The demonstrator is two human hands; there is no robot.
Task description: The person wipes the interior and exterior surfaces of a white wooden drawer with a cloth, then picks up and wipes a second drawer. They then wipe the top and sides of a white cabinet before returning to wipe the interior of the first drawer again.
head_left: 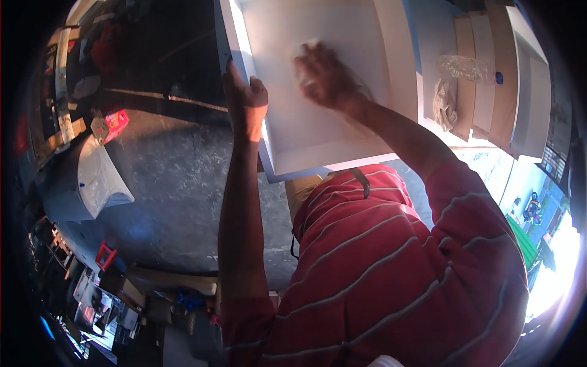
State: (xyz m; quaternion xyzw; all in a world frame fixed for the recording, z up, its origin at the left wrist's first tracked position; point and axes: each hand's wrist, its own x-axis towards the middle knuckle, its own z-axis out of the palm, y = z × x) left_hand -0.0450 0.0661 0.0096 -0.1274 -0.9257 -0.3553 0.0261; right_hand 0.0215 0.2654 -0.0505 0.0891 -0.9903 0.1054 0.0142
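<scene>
A shallow white box-like frame (330, 131) with raised sides and a flat inner panel stands in front of my body. My left hand (246, 98) grips its left side wall, thumb toward the inside and the other fingers mostly hidden round the outer face. Over the inner panel, my right hand (324, 76) is smeared by motion, its fingers bent around something pale. Bits of that pale thing show at the fingertips and beside the palm, too blurred to name.
At the right lie a crumpled pale cloth (444, 105) and a clear plastic bottle (468, 68) beside several boards (483, 73). On the left, a red and tan carton (111, 125) and a large white curved piece (92, 180) stand on the grey floor (171, 202). A red stool (106, 255) is farther off.
</scene>
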